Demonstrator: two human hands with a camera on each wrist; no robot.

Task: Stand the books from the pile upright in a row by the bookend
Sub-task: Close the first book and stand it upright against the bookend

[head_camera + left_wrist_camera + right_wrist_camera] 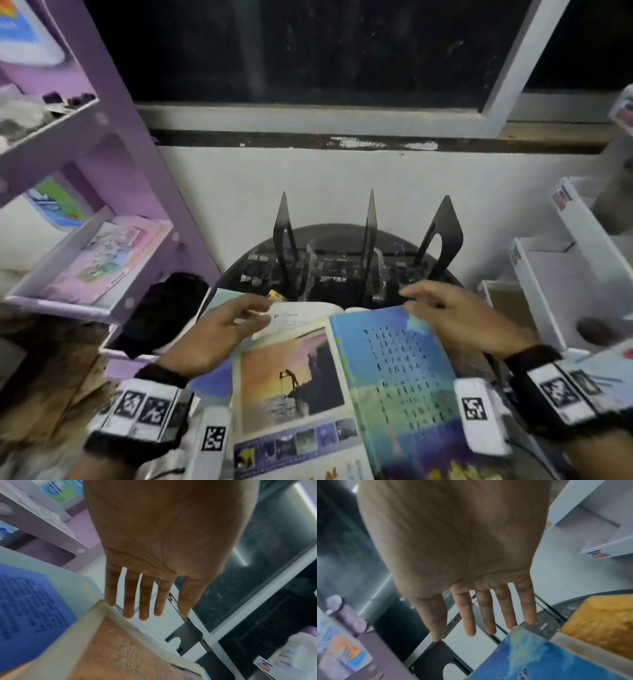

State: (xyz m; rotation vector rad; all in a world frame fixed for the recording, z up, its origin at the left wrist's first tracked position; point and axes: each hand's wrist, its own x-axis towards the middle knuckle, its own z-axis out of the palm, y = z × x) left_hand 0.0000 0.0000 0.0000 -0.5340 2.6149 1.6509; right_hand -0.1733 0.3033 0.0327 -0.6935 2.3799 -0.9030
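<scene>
1. Open book [346, 387]: lies flat and face up on the near part of a dark round table [342, 236], over other books whose edges show at its far-left corner. Left page carries a sunset photo, right page blue with columns of print.
2. Left hand [219, 334]: above the book's far-left corner, fingers [144, 601] straight and slightly spread, holding nothing. Whether the tips touch the page, cannot tell.
3. Right hand [455, 315]: above the far-right corner of the blue page, fingers [488, 615] straight and slightly spread, holding nothing; contact unclear.
4. Black bookends [368, 240]: three upright plates in a row just beyond the book, near the white wall [239, 192]. No book stands between them.
5. Purple shelf unit [113, 164]: to the left, with a pink booklet [102, 260] lying on one shelf.
6. White trays [565, 267]: to the right of the table.
7. Dark window [291, 51]: above the wall.
</scene>
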